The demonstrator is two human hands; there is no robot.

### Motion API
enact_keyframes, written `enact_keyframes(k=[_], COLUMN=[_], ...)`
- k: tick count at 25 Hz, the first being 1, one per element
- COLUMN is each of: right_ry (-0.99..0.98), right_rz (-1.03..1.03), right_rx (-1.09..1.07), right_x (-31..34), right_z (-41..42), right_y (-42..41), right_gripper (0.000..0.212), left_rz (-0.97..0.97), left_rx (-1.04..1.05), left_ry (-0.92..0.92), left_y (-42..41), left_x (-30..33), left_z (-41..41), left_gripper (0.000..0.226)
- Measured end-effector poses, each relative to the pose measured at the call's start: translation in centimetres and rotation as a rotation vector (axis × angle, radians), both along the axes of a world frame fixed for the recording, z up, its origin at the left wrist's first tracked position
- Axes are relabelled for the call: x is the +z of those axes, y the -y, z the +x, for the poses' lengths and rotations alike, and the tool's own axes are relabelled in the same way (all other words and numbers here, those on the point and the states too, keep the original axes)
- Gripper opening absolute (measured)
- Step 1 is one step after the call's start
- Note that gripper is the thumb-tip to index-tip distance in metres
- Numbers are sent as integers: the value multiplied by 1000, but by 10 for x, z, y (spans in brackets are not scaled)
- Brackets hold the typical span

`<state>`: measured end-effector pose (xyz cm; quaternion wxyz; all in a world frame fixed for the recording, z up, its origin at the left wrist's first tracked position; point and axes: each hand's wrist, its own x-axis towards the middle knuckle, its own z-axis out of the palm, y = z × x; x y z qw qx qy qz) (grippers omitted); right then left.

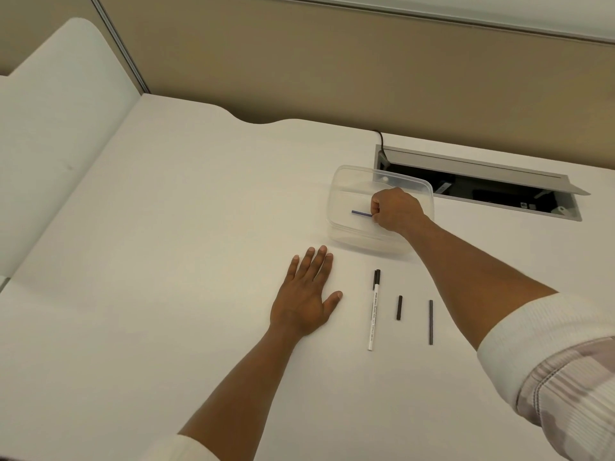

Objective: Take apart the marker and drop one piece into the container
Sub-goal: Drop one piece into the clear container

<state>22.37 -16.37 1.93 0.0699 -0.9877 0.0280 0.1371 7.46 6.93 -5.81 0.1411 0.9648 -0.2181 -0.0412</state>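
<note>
Head view: right hand (396, 209) curled, pinching a thin purple ink rod (362, 213) held over the clear plastic container (346, 181). Left hand (307, 297) flat on the white table (166, 227), fingers straight. White marker barrel with black cap (373, 311) lies near two loose black pieces (399, 307) (431, 322), right of the left hand.

office: white desk (166, 227), cable hatch (482, 181), beige partition panel (299, 61) behind.
</note>
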Motion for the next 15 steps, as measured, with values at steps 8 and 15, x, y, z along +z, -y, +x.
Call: enact_keyframes(k=[8,15], right_ry=[-16,16], right_rz=[28,48], right_rx=[-22,-26], right_x=[-1,-2], right_z=[-1,-3], right_y=[2,4], right_gripper=[13,10], left_rz=[-17,-2], left_rx=[-3,-1], left_ry=[-6,1], left_y=[0,-1], left_x=[1,-1], left_z=[0,0], left_gripper=[72,72])
